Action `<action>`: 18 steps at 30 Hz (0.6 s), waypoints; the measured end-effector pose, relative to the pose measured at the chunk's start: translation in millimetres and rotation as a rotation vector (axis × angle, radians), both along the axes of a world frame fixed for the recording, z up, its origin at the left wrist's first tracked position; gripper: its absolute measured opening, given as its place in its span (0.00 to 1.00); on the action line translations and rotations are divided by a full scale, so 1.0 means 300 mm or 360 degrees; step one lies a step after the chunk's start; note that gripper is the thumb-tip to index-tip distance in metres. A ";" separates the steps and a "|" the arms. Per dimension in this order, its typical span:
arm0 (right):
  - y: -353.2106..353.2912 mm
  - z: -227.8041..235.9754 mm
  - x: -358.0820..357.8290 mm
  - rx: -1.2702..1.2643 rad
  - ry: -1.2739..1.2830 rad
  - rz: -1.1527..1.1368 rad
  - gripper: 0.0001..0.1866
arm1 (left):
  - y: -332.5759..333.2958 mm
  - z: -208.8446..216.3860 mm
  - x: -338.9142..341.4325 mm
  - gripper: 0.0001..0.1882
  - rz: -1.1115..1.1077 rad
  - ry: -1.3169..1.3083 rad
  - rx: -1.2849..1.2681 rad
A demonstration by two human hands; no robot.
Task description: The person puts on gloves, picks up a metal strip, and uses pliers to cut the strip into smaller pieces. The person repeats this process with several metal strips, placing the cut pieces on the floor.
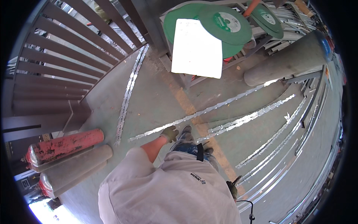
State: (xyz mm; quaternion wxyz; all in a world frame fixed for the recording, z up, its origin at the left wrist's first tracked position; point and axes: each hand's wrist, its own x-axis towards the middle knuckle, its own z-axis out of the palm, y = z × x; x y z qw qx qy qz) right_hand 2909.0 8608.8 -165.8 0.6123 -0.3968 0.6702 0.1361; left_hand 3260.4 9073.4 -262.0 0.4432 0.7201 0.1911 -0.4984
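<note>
Strip (205, 111) lies beyond the left fingers (173, 132).

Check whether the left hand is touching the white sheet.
Apart. The head view shows floor plainly between the left hand and the white sheet.

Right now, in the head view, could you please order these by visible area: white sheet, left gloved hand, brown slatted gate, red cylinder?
Largest to smallest:
Brown slatted gate
White sheet
Red cylinder
Left gloved hand, clearly smallest
</note>
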 end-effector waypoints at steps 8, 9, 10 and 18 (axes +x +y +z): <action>0.024 0.024 -0.008 -0.0058 -0.0003 0.0039 0.16 | 0.027 -0.020 0.004 0.42 0.0358 -0.0048 0.0228; 0.043 0.043 0.037 -0.0028 -0.0008 -0.0005 0.14 | 0.054 -0.050 0.001 0.43 0.0396 -0.0111 0.0234; 0.089 0.120 0.118 -0.0059 0.0022 -0.0113 0.11 | 0.079 -0.100 -0.003 0.46 0.0419 -0.0129 0.0216; 0.094 0.183 0.176 -0.0136 0.0120 -0.0013 0.11 | 0.031 0.054 0.029 0.42 0.0372 -0.0048 0.0141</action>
